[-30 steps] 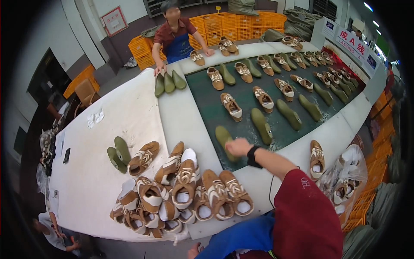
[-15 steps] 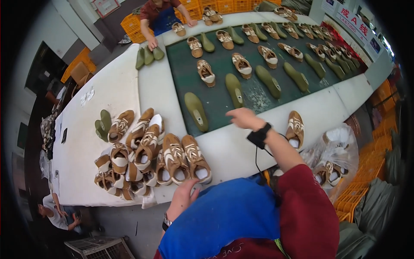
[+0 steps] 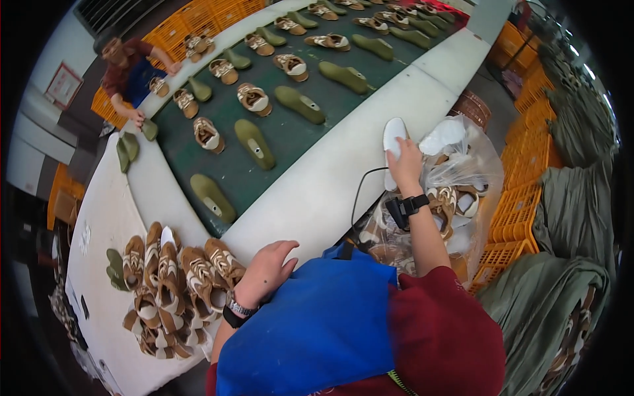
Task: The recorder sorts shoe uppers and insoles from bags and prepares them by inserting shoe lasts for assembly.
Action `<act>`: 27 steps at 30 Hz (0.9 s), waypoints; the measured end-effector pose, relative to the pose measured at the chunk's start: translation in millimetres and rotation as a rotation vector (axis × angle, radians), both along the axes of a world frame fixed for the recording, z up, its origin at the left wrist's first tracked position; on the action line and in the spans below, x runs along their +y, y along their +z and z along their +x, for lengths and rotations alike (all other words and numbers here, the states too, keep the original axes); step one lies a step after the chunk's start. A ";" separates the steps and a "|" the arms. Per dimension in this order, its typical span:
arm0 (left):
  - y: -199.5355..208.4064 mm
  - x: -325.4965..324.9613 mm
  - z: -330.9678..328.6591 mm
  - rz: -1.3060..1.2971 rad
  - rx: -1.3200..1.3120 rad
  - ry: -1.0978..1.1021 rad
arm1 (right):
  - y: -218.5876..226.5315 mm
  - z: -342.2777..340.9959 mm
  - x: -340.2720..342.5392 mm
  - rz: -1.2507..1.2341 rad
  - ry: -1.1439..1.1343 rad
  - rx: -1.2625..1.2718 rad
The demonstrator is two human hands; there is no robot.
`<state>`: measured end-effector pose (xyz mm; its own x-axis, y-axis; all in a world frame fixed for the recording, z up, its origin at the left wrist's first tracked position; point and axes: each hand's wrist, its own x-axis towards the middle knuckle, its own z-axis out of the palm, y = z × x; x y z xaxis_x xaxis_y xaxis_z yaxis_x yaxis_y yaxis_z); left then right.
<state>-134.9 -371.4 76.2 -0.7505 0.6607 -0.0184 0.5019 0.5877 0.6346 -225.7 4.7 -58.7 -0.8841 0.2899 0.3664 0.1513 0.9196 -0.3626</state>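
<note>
My right hand (image 3: 405,164) grips a shoe (image 3: 395,132) by its near end at the table's front edge; its white bottom faces up. Over the white border of the table hovers my left hand (image 3: 266,269), fingers apart, nothing in it. Just left of it is a pile of brown-and-white shoes (image 3: 170,277), some stacked on others. A green conveyor belt (image 3: 178,155) carries rows of similar shoes (image 3: 254,99) and olive-green shoe lasts (image 3: 255,143).
A clear plastic bag (image 3: 485,178) of shoes stands beside my right forearm. Orange crates (image 3: 522,191) and grey-green cloth (image 3: 574,218) line the right side. Across the belt, a co-worker's hand (image 3: 137,119) is by several lasts (image 3: 127,150). A black cable hangs near my right wrist.
My view has turned to the right. My right hand has gone from the belt edge to the shoe, which now lies bottom up. My left hand has come away from the shoe pile.
</note>
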 end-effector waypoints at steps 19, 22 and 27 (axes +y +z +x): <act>20.5 -13.1 -22.4 0.675 -0.121 0.574 | 157.4 44.4 -238.2 -0.792 1.049 0.125; 19.6 -36.3 -7.7 0.913 -0.144 0.639 | 171.2 58.0 -272.1 -0.833 1.265 0.050; 11.5 -76.4 7.6 1.274 -0.259 0.851 | 193.3 40.0 -267.5 -0.648 1.432 -0.145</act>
<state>-127.3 -447.8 87.7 -0.9641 -0.2647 0.0204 0.1140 -0.3436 0.9322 -185.7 -262.8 134.6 -0.5668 -0.7157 0.4081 -0.6052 0.0256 -0.7956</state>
